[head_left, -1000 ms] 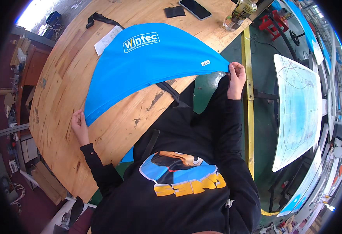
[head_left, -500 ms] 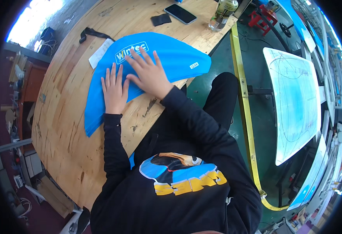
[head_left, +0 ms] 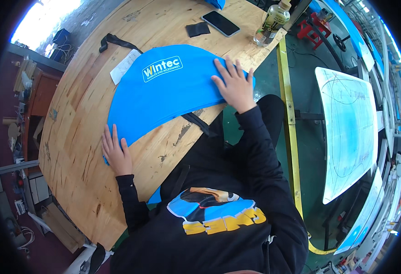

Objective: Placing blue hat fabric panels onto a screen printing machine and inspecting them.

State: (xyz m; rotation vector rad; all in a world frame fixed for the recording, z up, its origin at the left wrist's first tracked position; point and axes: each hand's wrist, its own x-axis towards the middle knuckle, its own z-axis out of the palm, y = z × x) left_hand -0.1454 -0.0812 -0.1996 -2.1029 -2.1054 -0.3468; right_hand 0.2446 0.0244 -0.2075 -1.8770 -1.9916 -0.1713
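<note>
A bright blue curved fabric piece (head_left: 164, 91) with a white printed patch lies flat on the wooden table (head_left: 81, 118). My left hand (head_left: 116, 153) rests flat, fingers spread, on its near left tip. My right hand (head_left: 233, 84) presses palm-down on its right end near the table's edge. Neither hand grips anything. A black strap (head_left: 196, 122) runs out from under the fabric toward my body.
Beyond the fabric lie a white paper slip (head_left: 124, 66), a black strap (head_left: 116, 42), a dark phone (head_left: 220, 23), a small black pouch (head_left: 197, 29) and a plastic bottle (head_left: 270, 20). A yellow-edged table rim (head_left: 286, 91) runs on the right; a large pale patterned sheet (head_left: 346, 132) lies farther right.
Both hands slid apart from the fabric's middle to its two ends, smoothing it flat. A second ago the hands held the piece stretched by its tips.
</note>
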